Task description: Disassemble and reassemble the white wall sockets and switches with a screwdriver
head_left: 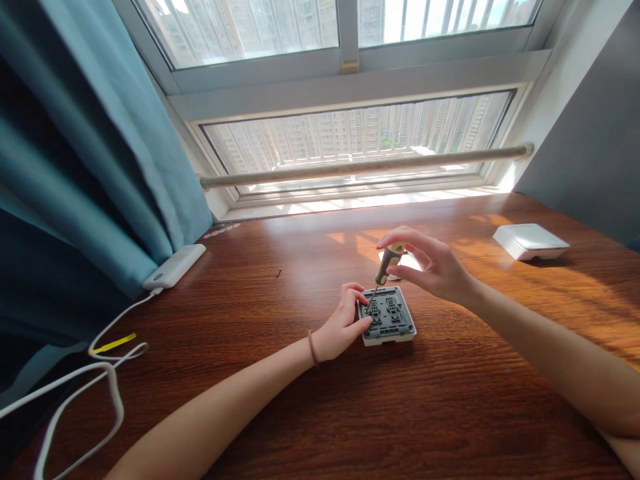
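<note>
A square wall switch point(387, 319) with a white base and a dark grey inner frame lies face up on the wooden table. My left hand point(346, 316) grips its left edge, fingers and thumb bent over the rim. Above it, my right hand point(425, 261) holds a screwdriver point(385, 265) by its dark and cream handle, with fingertips round the top. The shaft slants down to the left side of the switch, near my left fingers. Its tip seems to meet a screw spot there, though that is too small to be sure. A white flat piece point(407, 265) lies behind my right hand, partly hidden.
A small screw point(279, 273) lies on the table point(240, 373), left of the switch. A second white box-like switch point(531, 241) sits at the far right. At left are a white power bank point(175, 267) with a cable and a blue curtain point(115, 133). A window with a rail point(370, 166) stands behind.
</note>
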{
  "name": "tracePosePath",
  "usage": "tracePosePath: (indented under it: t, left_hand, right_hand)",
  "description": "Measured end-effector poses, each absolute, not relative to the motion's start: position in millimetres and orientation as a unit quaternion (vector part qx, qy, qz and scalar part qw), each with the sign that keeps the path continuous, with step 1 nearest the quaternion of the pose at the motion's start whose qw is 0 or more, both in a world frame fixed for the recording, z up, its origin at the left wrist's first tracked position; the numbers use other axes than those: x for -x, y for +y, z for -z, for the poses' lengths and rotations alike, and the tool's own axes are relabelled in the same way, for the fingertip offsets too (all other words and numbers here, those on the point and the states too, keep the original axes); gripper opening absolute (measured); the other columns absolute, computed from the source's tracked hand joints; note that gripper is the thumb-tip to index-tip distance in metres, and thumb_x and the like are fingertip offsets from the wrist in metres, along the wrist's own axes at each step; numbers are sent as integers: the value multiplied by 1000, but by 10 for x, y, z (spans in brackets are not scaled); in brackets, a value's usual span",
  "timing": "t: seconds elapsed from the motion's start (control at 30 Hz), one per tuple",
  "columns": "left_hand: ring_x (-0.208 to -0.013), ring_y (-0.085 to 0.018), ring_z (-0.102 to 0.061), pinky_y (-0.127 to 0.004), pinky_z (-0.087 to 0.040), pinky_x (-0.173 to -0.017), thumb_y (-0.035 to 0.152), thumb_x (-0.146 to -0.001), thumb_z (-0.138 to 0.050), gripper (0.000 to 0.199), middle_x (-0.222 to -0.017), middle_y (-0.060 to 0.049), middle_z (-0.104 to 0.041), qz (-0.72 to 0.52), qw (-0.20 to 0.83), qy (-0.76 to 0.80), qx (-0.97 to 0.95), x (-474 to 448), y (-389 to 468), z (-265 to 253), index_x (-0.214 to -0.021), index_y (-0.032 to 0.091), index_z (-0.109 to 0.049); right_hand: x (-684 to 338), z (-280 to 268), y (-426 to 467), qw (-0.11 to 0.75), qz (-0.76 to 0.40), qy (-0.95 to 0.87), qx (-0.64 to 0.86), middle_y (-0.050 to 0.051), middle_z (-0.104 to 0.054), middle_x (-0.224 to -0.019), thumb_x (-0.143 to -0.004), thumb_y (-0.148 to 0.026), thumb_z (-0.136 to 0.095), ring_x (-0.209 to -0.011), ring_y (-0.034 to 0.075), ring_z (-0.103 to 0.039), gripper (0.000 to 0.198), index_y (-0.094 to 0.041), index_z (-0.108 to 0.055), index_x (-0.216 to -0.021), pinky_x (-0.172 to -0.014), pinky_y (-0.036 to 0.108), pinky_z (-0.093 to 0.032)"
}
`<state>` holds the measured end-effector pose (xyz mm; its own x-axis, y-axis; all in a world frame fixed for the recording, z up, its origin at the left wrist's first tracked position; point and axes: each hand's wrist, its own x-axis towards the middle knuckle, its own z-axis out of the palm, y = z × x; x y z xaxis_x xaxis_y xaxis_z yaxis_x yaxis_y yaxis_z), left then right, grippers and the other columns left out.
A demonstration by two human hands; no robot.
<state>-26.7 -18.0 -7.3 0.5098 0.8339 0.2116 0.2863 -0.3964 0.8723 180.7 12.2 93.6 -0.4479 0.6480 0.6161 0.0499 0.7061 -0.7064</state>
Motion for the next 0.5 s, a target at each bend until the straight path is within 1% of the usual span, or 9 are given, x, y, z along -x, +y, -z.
tracePosePath:
  t: [0.1,0.17,0.27,0.37,0.43,0.5]
  left_hand:
    - [-107,-21,-38,-39,-34,-97,19,-80,-50,21,-117,-8,-31,-331,403,368,-770,268,-187,68,-97,20,-38]
    - [-108,-21,-38,-39,-33,-97,19,-80,-50,21,-117,-8,-31,-332,402,367,-770,266,-190,62,-97,20,-38]
    - [-107,-21,-38,-39,-33,-97,19,-80,-50,21,-116,-8,-31,-333,406,368,-768,263,-192,57,-96,19,-37]
    - [-107,-21,-38,-40,-33,-97,20,-80,-50,21,-116,-8,-31,-334,410,368,-764,262,-191,59,-96,20,-37]
    - [-108,-21,-38,-40,-32,-98,21,-80,-51,21,-116,-8,-32,-335,411,369,-763,261,-193,61,-96,20,-37]
    - [-109,-21,-38,-40,-32,-99,21,-80,-51,21,-116,-8,-31,-333,407,371,-765,261,-195,60,-96,20,-37]
  right_hand:
    - [-1812,-911,134,519,-258,-769,271,2,-55,-89,-71,-24,-70,-82,15,-56,27,-25,-64,-97,-77,34,-50]
    - [-1823,-924,125,514,-263,-768,277,2,-57,-86,-73,-24,-67,-80,15,-57,24,-24,-64,-97,-75,33,-50]
    - [-1845,-954,100,482,-328,-775,242,4,-60,-95,-78,-22,-62,-89,16,-59,32,-24,-53,-109,-80,34,-51]
    - [-1853,-970,81,451,-391,-781,182,5,-59,-105,-83,-18,-54,-98,17,-58,34,-25,-41,-114,-84,36,-50]
    - [-1842,-972,69,445,-369,-797,174,6,-56,-109,-85,-17,-49,-104,19,-55,32,-26,-41,-114,-87,38,-49]
    - [-1822,-968,55,456,-289,-816,206,7,-53,-111,-84,-16,-49,-107,20,-52,33,-26,-43,-115,-88,39,-46]
